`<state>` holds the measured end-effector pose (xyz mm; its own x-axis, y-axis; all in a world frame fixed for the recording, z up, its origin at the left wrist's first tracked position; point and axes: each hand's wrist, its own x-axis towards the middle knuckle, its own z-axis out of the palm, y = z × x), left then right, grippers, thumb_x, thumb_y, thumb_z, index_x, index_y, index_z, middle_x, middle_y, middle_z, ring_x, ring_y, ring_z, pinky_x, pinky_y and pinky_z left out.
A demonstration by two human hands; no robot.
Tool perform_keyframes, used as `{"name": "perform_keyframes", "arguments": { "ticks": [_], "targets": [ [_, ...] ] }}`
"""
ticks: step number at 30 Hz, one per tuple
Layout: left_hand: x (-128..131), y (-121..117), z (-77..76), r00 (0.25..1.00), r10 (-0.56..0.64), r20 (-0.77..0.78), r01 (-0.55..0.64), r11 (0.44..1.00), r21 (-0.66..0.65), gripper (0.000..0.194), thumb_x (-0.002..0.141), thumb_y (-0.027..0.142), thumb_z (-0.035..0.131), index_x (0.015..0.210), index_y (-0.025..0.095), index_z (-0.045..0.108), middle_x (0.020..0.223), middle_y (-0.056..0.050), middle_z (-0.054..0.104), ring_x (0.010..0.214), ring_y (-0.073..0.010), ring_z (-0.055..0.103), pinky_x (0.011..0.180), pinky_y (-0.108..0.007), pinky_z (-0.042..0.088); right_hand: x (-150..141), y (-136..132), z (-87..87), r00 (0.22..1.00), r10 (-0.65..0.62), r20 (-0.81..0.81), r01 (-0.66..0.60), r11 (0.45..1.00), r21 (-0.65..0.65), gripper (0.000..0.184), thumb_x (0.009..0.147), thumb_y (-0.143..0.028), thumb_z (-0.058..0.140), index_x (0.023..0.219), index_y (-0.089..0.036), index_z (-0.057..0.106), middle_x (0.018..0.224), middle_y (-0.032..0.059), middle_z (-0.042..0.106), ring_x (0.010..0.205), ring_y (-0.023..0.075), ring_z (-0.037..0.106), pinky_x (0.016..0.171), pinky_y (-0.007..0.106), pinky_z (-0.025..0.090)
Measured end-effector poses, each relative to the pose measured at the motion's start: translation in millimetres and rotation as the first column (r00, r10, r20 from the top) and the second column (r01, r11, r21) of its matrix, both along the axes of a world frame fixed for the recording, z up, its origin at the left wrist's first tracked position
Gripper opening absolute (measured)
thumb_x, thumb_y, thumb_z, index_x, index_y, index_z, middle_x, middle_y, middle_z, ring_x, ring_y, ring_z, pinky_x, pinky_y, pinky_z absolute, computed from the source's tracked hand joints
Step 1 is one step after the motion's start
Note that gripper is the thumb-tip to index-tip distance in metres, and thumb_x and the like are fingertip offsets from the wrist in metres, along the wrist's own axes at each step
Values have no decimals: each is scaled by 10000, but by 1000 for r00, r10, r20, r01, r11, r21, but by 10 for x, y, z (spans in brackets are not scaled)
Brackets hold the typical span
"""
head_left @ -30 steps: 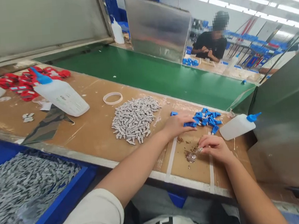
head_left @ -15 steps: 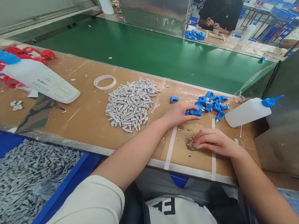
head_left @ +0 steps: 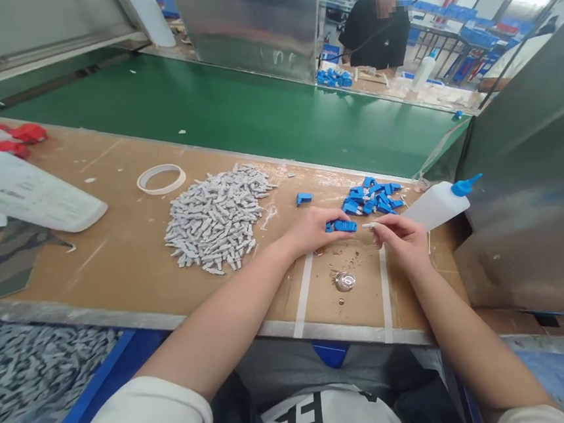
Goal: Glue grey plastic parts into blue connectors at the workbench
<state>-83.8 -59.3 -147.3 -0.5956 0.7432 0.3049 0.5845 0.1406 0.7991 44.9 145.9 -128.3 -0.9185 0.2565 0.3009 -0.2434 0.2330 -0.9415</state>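
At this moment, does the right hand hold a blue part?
No, the right hand pinches a small white part, while the left hand holds blue parts.

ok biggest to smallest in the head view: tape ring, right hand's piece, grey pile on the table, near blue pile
1. Grey pile
2. Near blue pile
3. Tape ring
4. Piece in the right hand, judged by its visible part

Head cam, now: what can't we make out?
Slim pale part, head view: rear end hidden by the right hand.
Ridged blue plastic part, head view: partly covered by the left hand.
Large white plastic bottle, head view: top end cut off by the left edge; printing too small.
Blue plastic tray, head view: cut off by left and bottom edges.
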Motion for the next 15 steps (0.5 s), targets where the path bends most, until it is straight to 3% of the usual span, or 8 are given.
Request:
{"name": "perform_keyframes", "arguments": {
  "ticks": [9, 15],
  "targets": [
    [15, 11, -10, 1000, -11, 13, 11, 1000, 4, 287, 829, 497, 796, 975, 250, 800, 851, -44, 763, 711, -190, 656, 622, -251, 433, -29, -26, -70, 999, -16, 48, 11, 995, 100, 274, 893, -470, 765, 901, -196, 776, 667, 8, 684, 520, 127, 583, 486, 265, 507],
    [16, 9, -10, 997, -55, -50, 55, 998, 9, 247, 846, 474, 786, 977, 265, 799, 874, -48, 768, 759, -208, 686, 667, -259, 440, -53, -39, -79, 997, 45, -68, -13, 910, 415, 219, 968, -419, 692, 895, -226, 765, 716, 21, 696, 626, 160, 619, 613, 299, 514]
  ]
}}
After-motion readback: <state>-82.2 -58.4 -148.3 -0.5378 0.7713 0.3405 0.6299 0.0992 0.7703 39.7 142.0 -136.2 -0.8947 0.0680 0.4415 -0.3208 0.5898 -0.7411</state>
